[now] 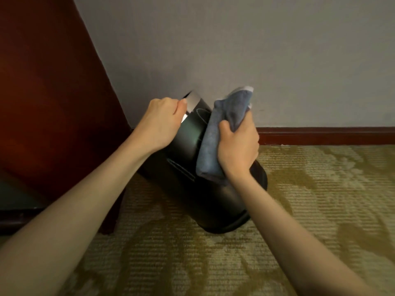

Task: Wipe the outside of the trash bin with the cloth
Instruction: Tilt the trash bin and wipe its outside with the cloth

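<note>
Wiping looks to be the step in hand here, I'd say: the black trash bin (213, 199) is tipped over at an angle by the far edge of the carpet (320, 199), mouth leaning toward the wall (256, 50), base toward the camera. I can't tell if its bottom edge is on the carpet or lifted off it. The left hand (160, 122) has its fingers curled round the shiny rim (193, 101) and steadies the bin. The right hand (238, 146) clutches a bunched blue-grey cloth (215, 142) laid flat along the bin's side. My take on doing it well: long strokes from rim to base with firm pressure, then turn the bin with the rim hand so the hidden far side gets covered too. Refolding the cloth to a fresh face probably helps. As for what's around, a dark wooden panel (49, 92) stands just left of the bin, and a reddish baseboard (331, 135) runs along the wall behind. It's a tight corner, so the wall-facing side is the awkward bit; pulling the bin out onto open carpet would likely make it easier.
</note>
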Action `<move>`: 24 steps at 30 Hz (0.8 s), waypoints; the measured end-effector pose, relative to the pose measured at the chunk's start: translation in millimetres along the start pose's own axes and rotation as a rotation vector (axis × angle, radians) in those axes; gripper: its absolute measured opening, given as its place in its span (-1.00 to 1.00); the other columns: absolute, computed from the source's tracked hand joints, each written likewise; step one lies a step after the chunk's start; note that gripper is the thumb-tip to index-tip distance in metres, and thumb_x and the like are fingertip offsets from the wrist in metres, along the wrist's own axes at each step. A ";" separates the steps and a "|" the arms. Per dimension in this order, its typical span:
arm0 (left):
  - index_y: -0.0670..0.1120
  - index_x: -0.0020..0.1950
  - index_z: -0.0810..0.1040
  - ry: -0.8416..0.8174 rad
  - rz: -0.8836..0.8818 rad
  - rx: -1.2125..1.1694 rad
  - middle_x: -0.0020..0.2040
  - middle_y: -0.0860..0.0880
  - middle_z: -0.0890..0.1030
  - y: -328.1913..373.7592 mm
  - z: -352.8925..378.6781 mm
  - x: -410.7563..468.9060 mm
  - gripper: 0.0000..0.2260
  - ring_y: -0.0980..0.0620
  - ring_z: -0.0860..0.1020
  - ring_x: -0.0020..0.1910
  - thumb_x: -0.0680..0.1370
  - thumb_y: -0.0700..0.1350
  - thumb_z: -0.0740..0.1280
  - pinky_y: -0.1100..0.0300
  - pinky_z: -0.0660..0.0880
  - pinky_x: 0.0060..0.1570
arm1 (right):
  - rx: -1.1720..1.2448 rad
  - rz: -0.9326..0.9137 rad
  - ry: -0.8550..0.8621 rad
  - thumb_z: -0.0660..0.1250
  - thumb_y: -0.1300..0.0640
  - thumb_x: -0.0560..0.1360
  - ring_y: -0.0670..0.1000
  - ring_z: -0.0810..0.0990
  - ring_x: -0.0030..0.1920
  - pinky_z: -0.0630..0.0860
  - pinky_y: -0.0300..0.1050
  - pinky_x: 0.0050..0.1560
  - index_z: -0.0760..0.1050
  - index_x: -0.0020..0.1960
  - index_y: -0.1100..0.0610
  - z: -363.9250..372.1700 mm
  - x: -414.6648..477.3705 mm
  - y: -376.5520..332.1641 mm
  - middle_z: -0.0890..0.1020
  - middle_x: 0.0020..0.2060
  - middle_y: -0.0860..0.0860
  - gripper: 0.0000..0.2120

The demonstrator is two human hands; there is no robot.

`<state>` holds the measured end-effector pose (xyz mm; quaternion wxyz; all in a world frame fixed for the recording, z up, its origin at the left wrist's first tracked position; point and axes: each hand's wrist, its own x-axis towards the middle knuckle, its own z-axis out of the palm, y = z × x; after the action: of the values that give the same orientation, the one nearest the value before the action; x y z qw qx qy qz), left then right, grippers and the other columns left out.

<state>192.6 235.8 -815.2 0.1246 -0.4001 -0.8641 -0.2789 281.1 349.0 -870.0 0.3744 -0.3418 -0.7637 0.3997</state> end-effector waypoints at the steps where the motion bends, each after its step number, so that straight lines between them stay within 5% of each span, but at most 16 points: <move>1: -0.03 -0.46 0.09 -0.014 -0.020 -0.003 -0.44 -0.23 0.34 -0.5 0.1 4.0 -0.56 -0.33 0.43 -0.31 0.61 -0.26 0.08 0.00 0.16 -0.28 | 0.010 -0.039 0.027 0.22 0.00 0.48 0.17 0.58 -0.02 0.42 0.01 -0.12 0.37 0.25 0.10 2.4 -7.5 0.1 0.57 0.03 0.10 -0.63; 5: -0.06 -0.49 0.14 -0.037 -0.139 -0.074 -0.36 -0.32 0.35 -1.0 1.7 17.1 -0.56 -0.33 0.45 -0.20 0.60 -0.20 0.09 -0.04 0.26 -0.23 | 0.015 -0.096 0.065 0.22 0.01 0.45 0.16 0.53 -0.07 0.34 -0.05 -0.19 0.36 0.27 0.19 11.6 -35.2 -0.2 0.50 0.03 0.11 -0.56; 11: -0.09 -0.50 0.17 -0.006 -0.217 -0.120 -0.32 -0.39 0.43 -1.2 4.9 18.4 -0.56 -0.32 0.45 -0.21 0.60 -0.15 0.10 0.10 0.13 -0.32 | 0.134 -0.054 0.129 0.19 0.01 0.43 0.01 0.37 -0.14 0.35 0.00 -0.08 0.34 0.13 0.14 18.1 -70.5 2.1 0.29 -0.06 -0.06 -0.67; 15: -0.06 -0.49 0.14 -0.005 -0.149 -0.094 -0.29 -0.42 0.47 7.3 5.1 14.7 -0.55 -0.35 0.45 -0.22 0.61 -0.20 0.07 -0.06 0.27 -0.21 | 0.113 -0.022 0.152 0.25 0.12 0.43 0.19 0.47 -0.10 0.39 0.08 -0.08 0.39 0.14 0.24 13.2 -60.6 0.7 0.43 -0.04 0.11 -0.67; 20: -0.03 -0.46 0.10 -0.046 -0.030 -0.020 -0.52 -0.02 0.24 13.5 7.6 6.3 -0.57 -0.16 0.32 -0.40 0.59 -0.28 0.04 0.11 0.08 -0.36 | 0.149 0.053 0.134 0.24 0.17 0.47 0.17 0.49 -0.04 0.40 0.09 0.01 0.40 0.17 0.27 1.1 -41.6 -2.5 0.45 -0.02 0.08 -0.69; 24: -0.02 -0.49 0.09 -0.019 0.032 -0.016 -0.55 0.02 0.21 20.7 4.9 -1.7 -0.54 -0.12 0.28 -0.46 0.60 -0.28 0.06 0.13 0.06 -0.37 | 0.160 0.197 0.033 0.24 0.12 0.49 0.15 0.53 0.07 0.43 0.14 0.14 0.36 0.34 0.21 -5.4 -11.5 -6.5 0.54 0.11 0.14 -0.56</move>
<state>209.5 248.5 -811.9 0.1177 -0.4172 -0.8566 -0.2798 289.9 338.6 -865.5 0.3722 -0.3908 -0.6856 0.4886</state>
